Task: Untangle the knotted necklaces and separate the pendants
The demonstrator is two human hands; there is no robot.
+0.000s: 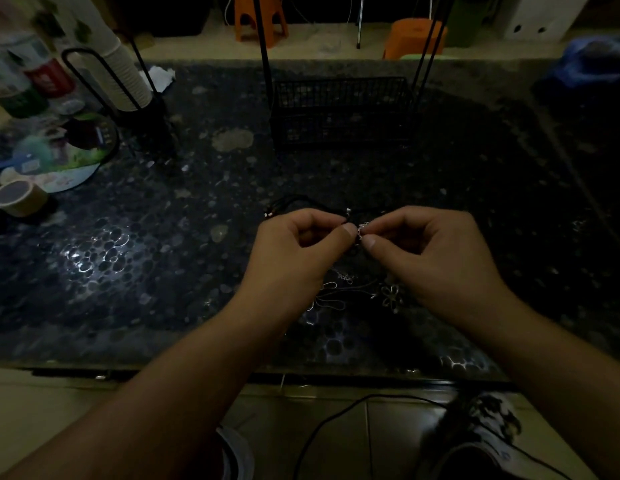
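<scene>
Looking down from the head camera, a person holds both hands close together over a dark, pebbly bench (135, 258). The left hand (294, 251) pinches a black cord (303, 201) between thumb and fingers. The right hand (429, 251) pinches a small shiny pendant (362, 229) right beside the left thumb. The black cord loops away behind the hands on the bench. Thin silver necklaces (331, 297) with a flower shape (391, 296) lie on the bench under the wrists. A black wire basket (339, 110) stands further back. A roll of tape (19, 197) sits at the far left.
</scene>
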